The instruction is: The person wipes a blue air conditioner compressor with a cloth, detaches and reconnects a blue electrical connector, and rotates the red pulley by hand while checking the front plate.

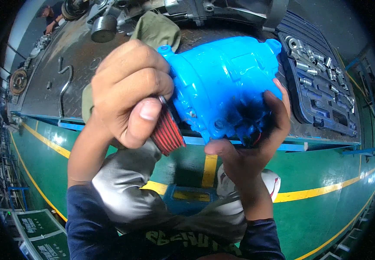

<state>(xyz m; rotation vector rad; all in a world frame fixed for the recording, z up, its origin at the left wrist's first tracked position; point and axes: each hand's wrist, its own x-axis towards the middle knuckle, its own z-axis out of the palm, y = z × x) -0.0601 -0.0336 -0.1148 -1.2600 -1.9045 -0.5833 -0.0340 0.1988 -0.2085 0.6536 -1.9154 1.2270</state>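
A blue-painted compressor (235, 69) is held up over the near edge of the workbench, tilted. At its left end sits a red grooved pulley (168, 134). Curled into a fist, my left hand (131, 82) closes around the pulley end, thumb pressed on the pulley's face; the hub under the fingers is hidden. My right hand (261, 143) cups the lower right of the body from below, thumb toward me and fingers around the far right side. A dark, shadowed patch lies on the blue casing beside those fingers.
An open socket set case (321, 91) lies right on the dark workbench (44, 95). A bent metal rod (67, 82) lies left; a green cloth (155, 32) and large metal housing (222, 11) are behind. Another person (53, 17) is far left. A blue stool (189, 201) stands below.
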